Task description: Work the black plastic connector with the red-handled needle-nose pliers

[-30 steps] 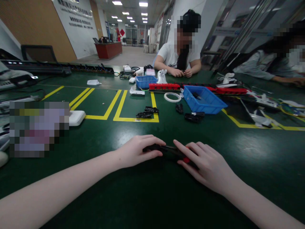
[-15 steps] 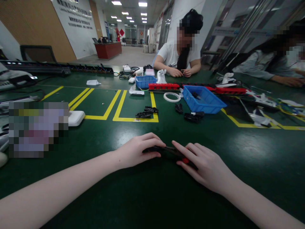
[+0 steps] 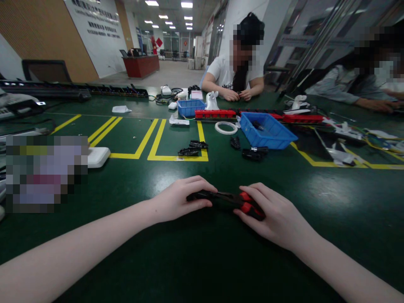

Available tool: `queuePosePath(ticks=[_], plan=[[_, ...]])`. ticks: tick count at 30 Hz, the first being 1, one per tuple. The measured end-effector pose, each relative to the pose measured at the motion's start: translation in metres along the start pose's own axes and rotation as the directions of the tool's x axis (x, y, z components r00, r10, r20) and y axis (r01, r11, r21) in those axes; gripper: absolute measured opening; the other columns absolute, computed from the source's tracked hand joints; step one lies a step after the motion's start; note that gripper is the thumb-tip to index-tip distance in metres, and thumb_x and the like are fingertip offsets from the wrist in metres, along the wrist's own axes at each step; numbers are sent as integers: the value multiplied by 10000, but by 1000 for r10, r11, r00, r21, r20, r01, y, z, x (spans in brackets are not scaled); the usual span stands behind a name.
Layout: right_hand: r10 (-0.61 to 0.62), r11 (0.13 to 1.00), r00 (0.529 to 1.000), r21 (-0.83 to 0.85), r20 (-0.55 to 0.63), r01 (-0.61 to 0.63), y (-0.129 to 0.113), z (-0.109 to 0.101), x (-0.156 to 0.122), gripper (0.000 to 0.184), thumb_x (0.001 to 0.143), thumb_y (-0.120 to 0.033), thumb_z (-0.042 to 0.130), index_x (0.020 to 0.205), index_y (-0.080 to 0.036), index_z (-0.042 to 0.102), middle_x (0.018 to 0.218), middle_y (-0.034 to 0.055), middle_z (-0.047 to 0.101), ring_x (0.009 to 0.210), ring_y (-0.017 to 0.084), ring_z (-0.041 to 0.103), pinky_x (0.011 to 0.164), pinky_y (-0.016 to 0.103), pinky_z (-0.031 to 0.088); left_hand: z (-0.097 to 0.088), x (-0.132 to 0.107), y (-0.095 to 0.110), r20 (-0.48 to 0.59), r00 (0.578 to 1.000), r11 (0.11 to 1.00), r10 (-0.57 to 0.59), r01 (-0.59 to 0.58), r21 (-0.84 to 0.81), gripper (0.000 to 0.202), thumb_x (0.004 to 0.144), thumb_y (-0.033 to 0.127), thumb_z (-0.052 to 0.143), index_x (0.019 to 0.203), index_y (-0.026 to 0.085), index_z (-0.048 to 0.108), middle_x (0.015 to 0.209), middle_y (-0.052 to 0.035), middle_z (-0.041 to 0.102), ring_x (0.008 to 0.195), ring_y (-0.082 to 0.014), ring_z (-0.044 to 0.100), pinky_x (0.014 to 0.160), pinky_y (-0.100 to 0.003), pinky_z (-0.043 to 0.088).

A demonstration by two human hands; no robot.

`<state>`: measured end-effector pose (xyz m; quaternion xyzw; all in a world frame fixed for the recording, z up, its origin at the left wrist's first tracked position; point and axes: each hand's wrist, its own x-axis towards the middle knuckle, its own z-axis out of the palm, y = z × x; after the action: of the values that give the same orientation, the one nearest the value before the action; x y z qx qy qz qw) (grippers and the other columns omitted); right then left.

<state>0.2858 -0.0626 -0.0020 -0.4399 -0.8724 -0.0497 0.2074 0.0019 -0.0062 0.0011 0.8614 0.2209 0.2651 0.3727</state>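
A black and red plastic part (image 3: 227,200) lies on the green table (image 3: 202,261) between my two hands. My left hand (image 3: 179,198) is curled around its black left end, fingers over the top and thumb below. My right hand (image 3: 274,214) is wrapped round its red right end, with the fingers bent over it. Most of the part's underside is hidden by my fingers.
Loose black parts (image 3: 191,148) lie on yellow floor-style lines (image 3: 158,139); more black parts (image 3: 252,153) sit beside a blue bin (image 3: 268,131). A white tape ring (image 3: 225,127), red strips (image 3: 214,113), a smaller blue bin (image 3: 189,107) and a white block (image 3: 97,156) are farther off. Two people sit across the table.
My right hand's fingers, stretched flat over the part before, have curled back and now grip its red end, which shows more. My left hand has barely moved.
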Motion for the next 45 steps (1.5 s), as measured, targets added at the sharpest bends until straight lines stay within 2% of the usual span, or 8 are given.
queuePosePath(ticks=[2,4,7,13,18,26,38,45], plan=[[14,1000,1000,-1,11,-14,-1,-2,2,249,938,-383,577,1054,-163,601,968,110,666,801,216,657,688,344,553,-1,0,1,5,1000,1000,-16,16,-3,244,980,220,613,1223,197,611,1182,-73,657,1072,-202,655,950,-354,539],[19,999,1000,-33,22,-18,-2,-3,3,224,933,-387,578,998,-173,593,933,104,667,787,220,645,670,348,532,-2,0,3,13,999,1000,-31,31,-3,241,975,212,618,1216,199,616,1162,-60,665,1043,-192,658,908,-324,538],[23,996,999,-84,34,-20,-3,-4,5,250,931,-404,576,1007,-166,588,942,112,673,795,232,639,662,355,510,-1,0,3,25,999,999,-40,40,-6,251,969,203,628,1219,200,614,1160,-50,665,1035,-185,656,893,-310,532],[19,993,999,-115,33,-15,-2,-3,5,265,932,-418,571,1009,-165,583,932,115,675,802,244,638,675,360,495,-1,-1,2,19,1000,1000,-7,7,-1,259,971,189,619,1230,197,603,1197,-66,644,1084,-196,648,953,-345,538],[12,997,999,-75,46,-9,-3,-2,4,233,934,-387,569,1012,-167,577,889,90,666,754,216,632,655,335,488,-1,-2,2,30,999,1000,-15,14,16,273,969,176,622,1239,200,593,1232,-67,626,1121,-199,641,998,-364,532],[6,999,999,-48,51,-3,-3,-2,3,214,889,-335,629,1004,-162,577,878,80,648,733,214,624,619,330,503,1,-1,-7,22,1000,998,20,-21,51,268,968,210,626,1235,210,597,1223,-65,635,1110,-205,650,977,-369,551],[-2,999,999,-32,36,4,-1,-1,3,217,868,-294,655,1020,-158,581,937,89,651,765,212,634,636,327,529,1,-1,-5,9,1000,997,-13,12,78,256,957,218,649,1208,204,602,1190,-53,656,1079,-202,656,951,-363,552],[67,997,994,31,83,-69,-3,-2,3,202,864,-317,669,984,-182,580,895,64,635,737,203,630,612,318,516,1,-1,-9,25,1000,997,10,-12,72,276,959,184,636,1230,211,586,1239,-56,623,1131,-201,637,992,-375,544]])
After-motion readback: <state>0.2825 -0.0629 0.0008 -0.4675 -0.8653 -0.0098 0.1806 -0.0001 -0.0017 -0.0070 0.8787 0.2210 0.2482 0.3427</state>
